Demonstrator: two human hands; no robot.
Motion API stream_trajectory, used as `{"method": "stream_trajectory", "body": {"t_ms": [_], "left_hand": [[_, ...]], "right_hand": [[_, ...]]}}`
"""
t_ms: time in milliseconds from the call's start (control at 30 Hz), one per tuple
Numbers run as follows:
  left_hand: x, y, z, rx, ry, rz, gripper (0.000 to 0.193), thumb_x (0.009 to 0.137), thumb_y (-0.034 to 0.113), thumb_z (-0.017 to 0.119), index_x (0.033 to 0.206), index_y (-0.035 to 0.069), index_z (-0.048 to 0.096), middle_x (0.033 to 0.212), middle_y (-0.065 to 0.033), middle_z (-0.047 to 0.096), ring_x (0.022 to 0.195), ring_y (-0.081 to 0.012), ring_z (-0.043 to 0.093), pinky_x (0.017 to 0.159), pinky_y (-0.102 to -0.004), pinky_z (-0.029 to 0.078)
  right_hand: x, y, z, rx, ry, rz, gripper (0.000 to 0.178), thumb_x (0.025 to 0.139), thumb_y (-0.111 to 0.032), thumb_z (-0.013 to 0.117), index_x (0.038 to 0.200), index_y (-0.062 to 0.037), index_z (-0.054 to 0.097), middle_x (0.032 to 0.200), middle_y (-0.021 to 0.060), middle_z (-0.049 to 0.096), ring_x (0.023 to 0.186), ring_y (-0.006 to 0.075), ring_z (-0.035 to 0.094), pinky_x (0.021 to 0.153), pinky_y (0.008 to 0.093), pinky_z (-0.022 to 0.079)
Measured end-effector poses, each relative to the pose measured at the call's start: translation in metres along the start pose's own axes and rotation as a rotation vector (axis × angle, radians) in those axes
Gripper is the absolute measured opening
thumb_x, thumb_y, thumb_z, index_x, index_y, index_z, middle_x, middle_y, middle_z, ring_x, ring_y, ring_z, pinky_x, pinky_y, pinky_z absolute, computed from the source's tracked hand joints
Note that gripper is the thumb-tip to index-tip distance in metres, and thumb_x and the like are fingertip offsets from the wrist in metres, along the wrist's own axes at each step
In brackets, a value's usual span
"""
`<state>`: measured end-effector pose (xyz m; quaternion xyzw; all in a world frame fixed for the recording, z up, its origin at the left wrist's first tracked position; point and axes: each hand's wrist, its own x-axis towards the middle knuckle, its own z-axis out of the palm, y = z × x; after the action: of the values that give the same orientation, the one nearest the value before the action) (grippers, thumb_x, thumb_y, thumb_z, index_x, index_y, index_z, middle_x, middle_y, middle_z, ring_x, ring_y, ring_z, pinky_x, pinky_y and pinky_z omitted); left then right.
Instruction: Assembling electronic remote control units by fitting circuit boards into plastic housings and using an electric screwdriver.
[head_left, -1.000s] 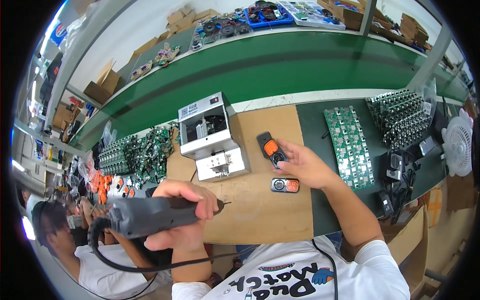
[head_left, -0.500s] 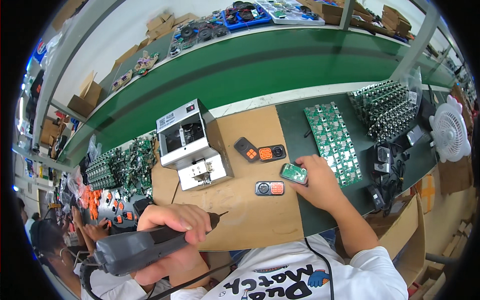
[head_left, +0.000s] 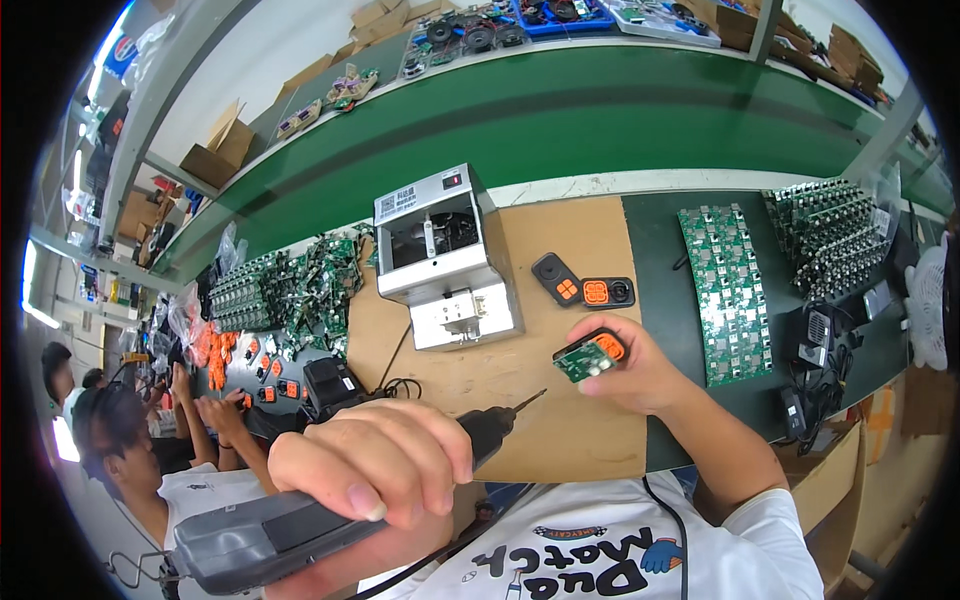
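Left hand (head_left: 375,465): I see it wrapped snugly around a dark screwdriver (head_left: 240,540), bit near the unit (head_left: 608,347)
Right hand (head_left: 642,375): pinched narrow on that orange-and-black unit, green board (head_left: 583,364) showing, over cardboard (head_left: 570,450)
Beyond: two dark keypads (head_left: 608,292), close together, beside a silver machine (head_left: 500,285)

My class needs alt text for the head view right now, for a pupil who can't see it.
The left hand grips a black power screwdriver, its bit pointing toward a small device with an exposed green circuit board, held in the right hand. Beyond, two orange-buttoned devices and a metal machine sit on a cardboard mat.
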<state>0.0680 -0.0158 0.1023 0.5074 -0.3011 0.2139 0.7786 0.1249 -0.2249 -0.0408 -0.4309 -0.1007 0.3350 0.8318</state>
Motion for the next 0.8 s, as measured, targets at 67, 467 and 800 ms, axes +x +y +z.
{"method": "stream_trajectory", "body": {"t_ms": [67, 467, 800], "left_hand": [[0.003, -0.001, 0.001, -0.014, -0.031, -0.019, 0.053, 0.082, 0.058, 0.062, 0.089, 0.008, 0.045, 0.063, -0.0030, 0.052, 0.047, -0.0163, 0.053, 0.045, -0.0325, 0.048], [-0.002, -0.051, 0.030, -0.097, -0.070, -0.022, 0.055, 0.082, 0.062, 0.060, 0.089, 0.010, 0.044, 0.062, -0.0013, 0.051, 0.045, -0.0145, 0.051, 0.043, -0.0312, 0.047], [-0.010, -0.072, 0.043, -0.072, -0.011, -0.074, 0.059, 0.079, 0.066, 0.060, 0.087, 0.009, 0.046, 0.060, -0.0016, 0.051, 0.043, -0.0143, 0.049, 0.042, -0.0306, 0.044]], "right_hand": [[-0.001, 0.007, -0.005, 0.253, -0.005, -0.090, 0.044, 0.072, 0.005, 0.068, 0.112, -0.0040, 0.053, 0.099, 0.0046, 0.059, 0.092, 0.0162, 0.062, 0.083, 0.0308, 0.051], [-0.001, 0.018, -0.003, 0.612, 0.056, -0.001, 0.068, 0.088, -0.074, 0.019, 0.099, -0.0133, 0.048, 0.066, 0.0045, 0.049, 0.042, 0.0091, 0.036, 0.037, 0.0220, 0.028], [-0.007, 0.019, -0.004, 0.499, -0.048, 0.101, 0.069, 0.084, -0.077, 0.019, 0.086, -0.0121, 0.044, 0.063, 0.0016, 0.043, 0.043, 0.0052, 0.030, 0.037, 0.0187, 0.023]]}}
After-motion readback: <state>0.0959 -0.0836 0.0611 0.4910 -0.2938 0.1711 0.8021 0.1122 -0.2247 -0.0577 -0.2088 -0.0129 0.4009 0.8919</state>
